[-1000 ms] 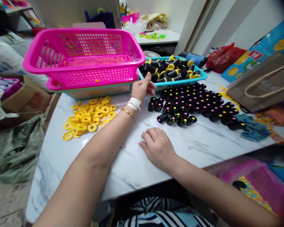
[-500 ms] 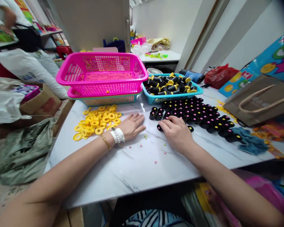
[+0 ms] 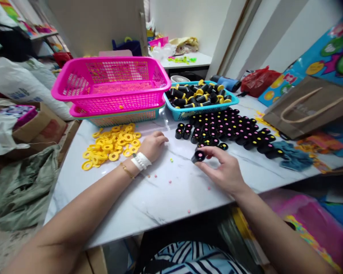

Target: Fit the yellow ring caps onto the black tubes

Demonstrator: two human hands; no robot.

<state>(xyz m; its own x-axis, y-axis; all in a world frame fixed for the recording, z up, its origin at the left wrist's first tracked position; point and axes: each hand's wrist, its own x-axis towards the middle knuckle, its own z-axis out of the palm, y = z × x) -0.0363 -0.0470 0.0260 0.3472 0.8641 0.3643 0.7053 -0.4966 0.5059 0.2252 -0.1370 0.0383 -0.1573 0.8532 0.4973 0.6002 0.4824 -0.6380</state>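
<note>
My right hand [image 3: 221,169] grips a black cylinder [image 3: 199,155] between thumb and fingers, lifted and tilted so its round end with a pink dot faces me. Just behind it stand many black cylinders [image 3: 240,129] in packed rows, each with a pink or yellow dot on top. My left hand [image 3: 153,146] rests palm down on the white table [image 3: 137,213], fingers loosely bent and holding nothing visible. To its left lies a heap of yellow rings [image 3: 111,144]. Small pink beads [image 3: 170,182] and yellow-green beads [image 3: 172,160] are scattered between the hands.
Stacked pink baskets [image 3: 111,95] stand at the back left. Beside them, a blue basket [image 3: 202,111] holds black cylinders with yellow ends. A brown paper bag [image 3: 308,110], a red plastic bag [image 3: 260,82] and a blue cloth [image 3: 293,155] sit on the right.
My right hand has raised a black cylinder off the table and turned its end toward me. My left hand's fingers have gone from spread flat to loosely bent. The view has shifted slightly.
</note>
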